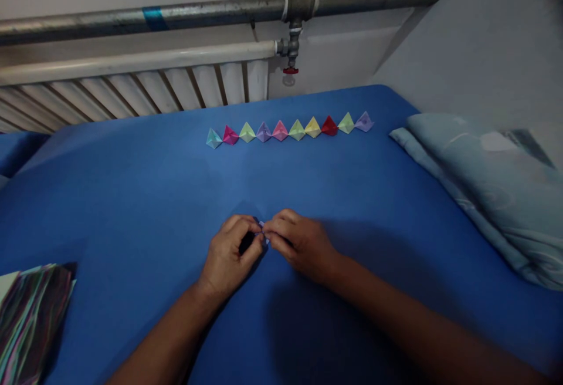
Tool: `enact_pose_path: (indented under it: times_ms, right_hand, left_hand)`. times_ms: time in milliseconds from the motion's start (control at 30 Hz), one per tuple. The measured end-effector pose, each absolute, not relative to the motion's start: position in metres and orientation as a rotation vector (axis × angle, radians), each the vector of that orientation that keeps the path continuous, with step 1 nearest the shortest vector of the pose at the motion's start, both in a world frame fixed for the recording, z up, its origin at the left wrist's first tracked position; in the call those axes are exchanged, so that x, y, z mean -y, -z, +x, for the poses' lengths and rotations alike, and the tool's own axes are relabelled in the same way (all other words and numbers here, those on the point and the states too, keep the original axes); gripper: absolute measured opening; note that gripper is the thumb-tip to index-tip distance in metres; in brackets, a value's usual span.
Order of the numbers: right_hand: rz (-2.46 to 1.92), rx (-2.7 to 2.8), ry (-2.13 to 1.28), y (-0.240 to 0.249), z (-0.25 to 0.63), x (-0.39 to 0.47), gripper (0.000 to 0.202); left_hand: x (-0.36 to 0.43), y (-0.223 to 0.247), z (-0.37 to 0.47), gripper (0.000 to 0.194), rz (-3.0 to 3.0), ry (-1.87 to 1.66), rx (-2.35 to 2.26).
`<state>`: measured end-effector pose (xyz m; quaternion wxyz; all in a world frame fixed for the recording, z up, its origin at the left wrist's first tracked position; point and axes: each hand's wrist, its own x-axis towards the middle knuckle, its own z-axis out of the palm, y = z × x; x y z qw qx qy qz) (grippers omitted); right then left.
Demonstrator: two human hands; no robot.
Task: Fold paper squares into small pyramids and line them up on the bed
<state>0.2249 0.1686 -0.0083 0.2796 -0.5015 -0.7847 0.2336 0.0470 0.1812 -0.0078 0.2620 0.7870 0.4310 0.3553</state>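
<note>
Both hands meet near the middle of the blue sheet [145, 197]. Between their fingertips is a small piece of folded purple paper [263, 225], mostly covered by the fingers. My left hand [231, 250] pinches its left side with thumb and index finger. From the right, my right hand [303, 244] pinches the same piece. Farther back lies a row of several small folded paper pieces with pointed tops, among them a light blue one [213, 138], a red one [329, 126] and a purple one [364, 121] at the right end.
A stack of coloured paper [37, 320] lies at the lower left. On the right rests a folded pale blue-green cloth [488, 179]. Behind the blue surface are a white radiator [167, 88], a metal pipe [220, 12] and a red valve handle [290, 70].
</note>
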Motion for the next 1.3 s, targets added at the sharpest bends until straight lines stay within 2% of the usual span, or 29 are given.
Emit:
enact_pose_path:
  times_ms: [1000,1167,1300]
  right_hand:
    - [-1.283,1.888,-0.585,0.006,0.228,-0.166,0.011]
    - [-1.199,1.879,-0.552,0.005,0.226,-0.162,0.011]
    - [-1.138,1.909,-0.525,0.003,0.222,-0.158,0.013]
  left_hand:
    - [-0.177,0.003,0.042,0.004,2.024,-1.009,-1.376]
    - [-0.169,0.002,0.046,0.027,2.032,-0.930,-1.497]
    - [-0.167,0.000,0.047,0.029,1.969,-0.894,-1.529]
